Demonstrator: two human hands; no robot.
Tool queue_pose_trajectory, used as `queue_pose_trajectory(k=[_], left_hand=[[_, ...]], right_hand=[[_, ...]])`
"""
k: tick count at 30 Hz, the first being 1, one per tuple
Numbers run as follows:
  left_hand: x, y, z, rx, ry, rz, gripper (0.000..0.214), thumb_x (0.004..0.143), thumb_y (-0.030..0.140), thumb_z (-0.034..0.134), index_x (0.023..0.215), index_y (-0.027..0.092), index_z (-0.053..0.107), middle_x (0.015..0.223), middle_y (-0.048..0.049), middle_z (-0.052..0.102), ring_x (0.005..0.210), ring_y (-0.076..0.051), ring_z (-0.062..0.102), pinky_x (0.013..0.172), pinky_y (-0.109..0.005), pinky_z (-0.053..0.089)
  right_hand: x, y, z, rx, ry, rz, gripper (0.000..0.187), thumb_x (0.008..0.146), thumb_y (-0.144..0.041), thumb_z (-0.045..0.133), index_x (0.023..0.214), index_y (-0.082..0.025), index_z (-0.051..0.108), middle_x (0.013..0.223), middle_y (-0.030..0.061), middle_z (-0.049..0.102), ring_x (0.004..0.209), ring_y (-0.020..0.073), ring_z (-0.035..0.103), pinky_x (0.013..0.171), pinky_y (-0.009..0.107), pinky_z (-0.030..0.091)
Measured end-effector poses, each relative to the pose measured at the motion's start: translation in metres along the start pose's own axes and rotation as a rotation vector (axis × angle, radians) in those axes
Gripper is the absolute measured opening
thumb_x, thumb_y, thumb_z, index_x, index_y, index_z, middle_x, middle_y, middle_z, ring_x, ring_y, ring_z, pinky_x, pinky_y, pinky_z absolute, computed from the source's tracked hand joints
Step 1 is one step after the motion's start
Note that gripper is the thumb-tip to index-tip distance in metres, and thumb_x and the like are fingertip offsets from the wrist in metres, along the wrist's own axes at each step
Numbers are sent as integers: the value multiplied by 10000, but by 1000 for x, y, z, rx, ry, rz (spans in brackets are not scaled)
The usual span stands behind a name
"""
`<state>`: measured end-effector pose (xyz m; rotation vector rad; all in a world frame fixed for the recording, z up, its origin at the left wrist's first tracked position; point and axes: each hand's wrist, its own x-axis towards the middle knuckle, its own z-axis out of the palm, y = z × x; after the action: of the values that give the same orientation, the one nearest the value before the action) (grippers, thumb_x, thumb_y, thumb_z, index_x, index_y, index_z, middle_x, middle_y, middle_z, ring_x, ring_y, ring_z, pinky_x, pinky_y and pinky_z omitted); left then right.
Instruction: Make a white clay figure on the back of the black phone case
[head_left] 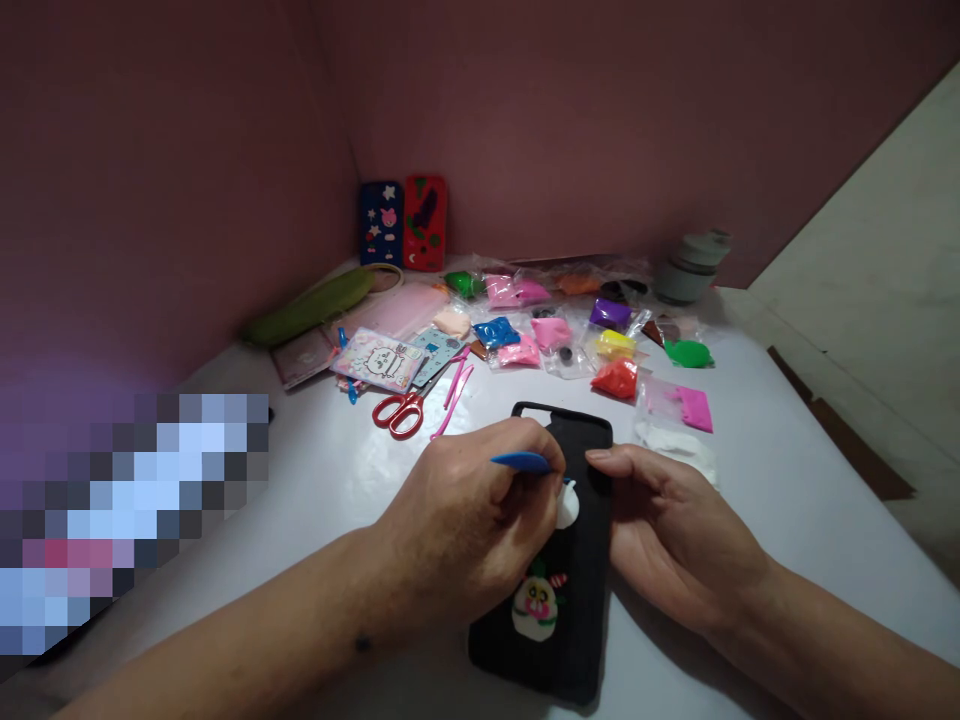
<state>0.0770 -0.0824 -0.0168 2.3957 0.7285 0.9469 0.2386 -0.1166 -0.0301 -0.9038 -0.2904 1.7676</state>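
Note:
A black phone case lies with its decorated back facing up. Pinched in my left hand is a blue clay modelling tool, its lower end at a small piece of white clay on the case's upper half. My right hand grips the case's right edge, thumb on top and the other fingers along its side, partly hidden. Below the white clay sits a small clay figure, cream with a pink and green front. My left hand covers part of the case's left side.
Red-handled scissors, pink tools and sticker cards lie beyond my left hand. Several bags of coloured clay spread across the back. Two decorated cases lean on the wall, and a grey-green jar stands back right.

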Motion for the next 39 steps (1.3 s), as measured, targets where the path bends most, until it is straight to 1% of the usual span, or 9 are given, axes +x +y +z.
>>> queue_pose_trajectory(k=[7,11,16,19,23,27,32,36,39], left_hand=[[1,0,0,-1,-1,37,122,814,61,473,800,134,570,665,29,564,502,-32,454,475,-129,368],[1,-1,0,-11,-5,34,124,817,67,468,795,130,572,661,24,562,506,-36,460,459,-132,360],[1,-1,-2,-4,-18,6,121,809,72,474,789,138,572,653,27,556,519,-44,470,465,-138,371],[1,1,-2,-11,4,9,114,815,75,481,795,141,571,676,21,571,520,-41,472,443,-133,358],[0,2,-1,-10,13,20,110,812,72,488,800,145,569,672,23,571,519,-41,478,424,-130,347],[-1,1,1,-16,15,32,108,812,72,487,806,140,570,661,27,564,510,-39,462,426,-133,343],[-2,1,2,-10,-1,33,115,807,64,481,804,137,570,660,27,559,507,-39,450,434,-140,335],[-2,0,2,-6,-2,39,120,808,62,476,809,144,564,668,30,563,494,-36,436,432,-143,331],[-2,-1,2,2,5,40,124,809,64,472,814,152,559,667,30,562,495,-43,441,431,-150,333]], right_hand=[[0,1,1,9,18,4,148,672,-102,596,589,-127,716,665,61,690,641,173,585,704,324,480],[-1,1,1,4,-2,-4,129,673,-102,606,628,-119,725,694,69,699,665,179,595,738,331,479],[-1,0,0,-6,12,0,116,663,-107,619,597,-135,710,690,64,697,658,182,597,744,344,482],[-1,0,1,-5,7,-2,113,654,-108,619,588,-132,707,679,66,690,643,180,592,731,349,483],[0,0,1,-16,9,-6,107,657,-108,628,585,-143,699,687,54,689,658,179,593,760,363,483],[0,0,1,3,33,-13,99,646,-91,632,595,-128,708,667,50,679,650,166,584,734,331,485],[-1,1,2,10,15,-21,123,651,-89,629,568,-135,707,634,44,675,649,169,586,701,314,488],[-2,1,1,4,18,-14,126,666,-93,622,597,-132,720,670,55,688,658,171,585,710,308,487],[-1,1,1,-4,30,-17,122,662,-96,623,583,-136,707,658,51,678,656,173,582,726,322,487]])
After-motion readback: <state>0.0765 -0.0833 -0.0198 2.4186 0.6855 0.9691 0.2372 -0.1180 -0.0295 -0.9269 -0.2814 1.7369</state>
